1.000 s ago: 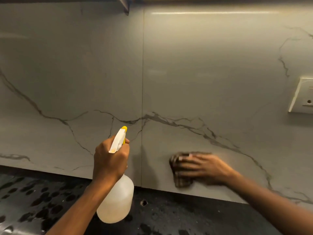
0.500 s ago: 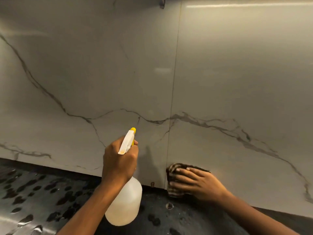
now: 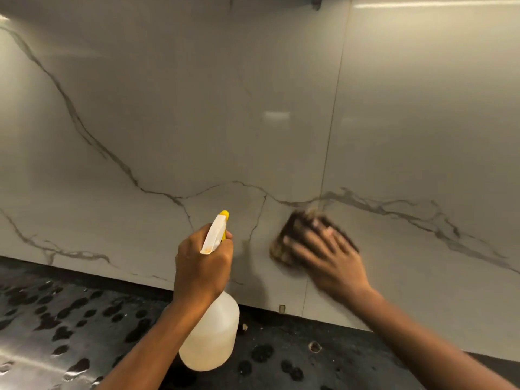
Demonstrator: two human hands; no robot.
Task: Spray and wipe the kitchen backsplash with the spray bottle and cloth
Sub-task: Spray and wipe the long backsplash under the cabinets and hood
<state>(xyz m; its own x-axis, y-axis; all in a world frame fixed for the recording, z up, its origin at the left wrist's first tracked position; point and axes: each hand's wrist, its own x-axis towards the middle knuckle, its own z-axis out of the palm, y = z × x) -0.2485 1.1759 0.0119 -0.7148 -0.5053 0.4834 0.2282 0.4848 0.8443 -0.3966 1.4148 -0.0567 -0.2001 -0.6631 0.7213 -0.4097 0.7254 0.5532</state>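
Observation:
The backsplash is glossy grey-white marble with dark veins and a vertical seam right of centre. My left hand grips the neck of a translucent spray bottle with a white trigger head and yellow nozzle, pointed at the wall. My right hand, blurred by motion, lies flat with fingers spread and presses a dark striped cloth against the backsplash just left of the seam, below the main vein.
A black countertop with glossy spots runs along the base of the wall. A small hole shows in the counter near the seam. A bracket hangs at the top edge.
My right hand has carried the cloth up the wall from the counter edge to just under the vein. The view has swung left. The bottle stays held the same way.

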